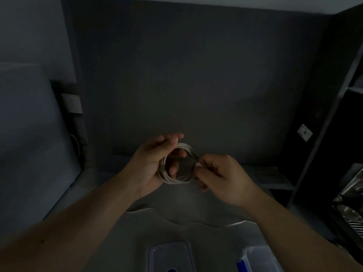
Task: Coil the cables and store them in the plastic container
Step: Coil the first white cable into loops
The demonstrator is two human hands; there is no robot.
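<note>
A pale cable point(181, 180) is wound into a round coil of several loops, held up in front of me at mid-frame. My left hand point(152, 165) grips the coil's left side, fingers passing through the ring and thumb on top. My right hand point(222, 176) pinches the coil's right side, where a short cable end sticks out. Below, at the bottom edge, a clear plastic container point(255, 259) with a blue clip stands open, and its clear lid point(170, 256) lies flat to its left.
The scene is dim. A pale work surface point(196, 228) with a wavy front edge lies under my hands. A dark wall is behind, a wall socket point(72, 103) at left, dark shelving point(334, 114) and metallic items point(351, 203) at right.
</note>
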